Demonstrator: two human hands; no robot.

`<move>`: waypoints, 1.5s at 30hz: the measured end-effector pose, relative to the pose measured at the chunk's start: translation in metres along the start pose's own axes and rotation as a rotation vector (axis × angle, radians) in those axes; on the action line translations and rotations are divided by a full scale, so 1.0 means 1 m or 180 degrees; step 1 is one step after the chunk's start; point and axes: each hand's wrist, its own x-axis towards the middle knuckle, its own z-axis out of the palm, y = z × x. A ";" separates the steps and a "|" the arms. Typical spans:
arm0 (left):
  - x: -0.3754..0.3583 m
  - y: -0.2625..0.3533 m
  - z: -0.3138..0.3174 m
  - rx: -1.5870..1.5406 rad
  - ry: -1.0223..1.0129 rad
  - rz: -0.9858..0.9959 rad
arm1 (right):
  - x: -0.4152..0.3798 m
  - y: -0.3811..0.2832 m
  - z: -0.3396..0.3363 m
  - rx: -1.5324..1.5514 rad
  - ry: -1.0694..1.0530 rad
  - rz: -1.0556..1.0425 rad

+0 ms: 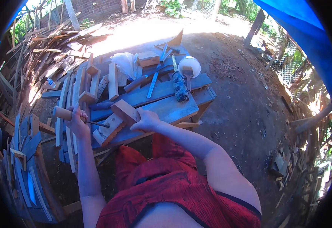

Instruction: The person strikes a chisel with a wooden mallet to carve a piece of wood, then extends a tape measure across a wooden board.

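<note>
My left hand [78, 118] is closed around a tool with a thick pale wooden handle [62, 113] and a thin metal shaft. The shaft points right, its tip over a notched piece of wood [107, 132] on the bench. My right hand [147, 120] grips the right end of a rectangular wooden block [125, 111], tilted just above and behind that piece. Thumb and fingers wrap the block's end. Beneath both hands lies the plank workbench [173, 111].
On the bench are a white tub [190, 66], a brush [188, 74], a dark wrapped tool [180, 86], a metal ruler [153, 84], a plastic bag [124, 64] and wooden frames [91, 81]. Scrap wood [59, 57] is piled left. A blue tarp [299, 26] hangs right.
</note>
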 end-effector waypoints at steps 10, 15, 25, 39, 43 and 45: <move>-0.013 0.002 0.025 0.0529 -0.0854 0.0281 | -0.008 -0.005 0.004 -0.0104 0.0138 -0.0043; -0.018 0.007 0.032 0.0560 -0.1551 0.0107 | -0.012 -0.006 0.004 -0.0055 0.0238 -0.0074; -0.016 0.007 0.040 0.1314 -0.1269 0.0267 | -0.019 -0.010 0.004 -0.0113 0.0196 0.0023; -0.011 0.004 0.041 0.1086 -0.0526 0.0500 | -0.027 -0.008 0.013 -0.0071 0.0490 -0.0336; -0.009 0.002 0.044 0.0979 -0.0593 0.0483 | -0.031 -0.012 0.008 -0.0072 0.0498 -0.0298; -0.007 0.002 0.045 0.0950 -0.0590 0.0480 | -0.028 -0.011 0.005 0.0041 0.0357 -0.0236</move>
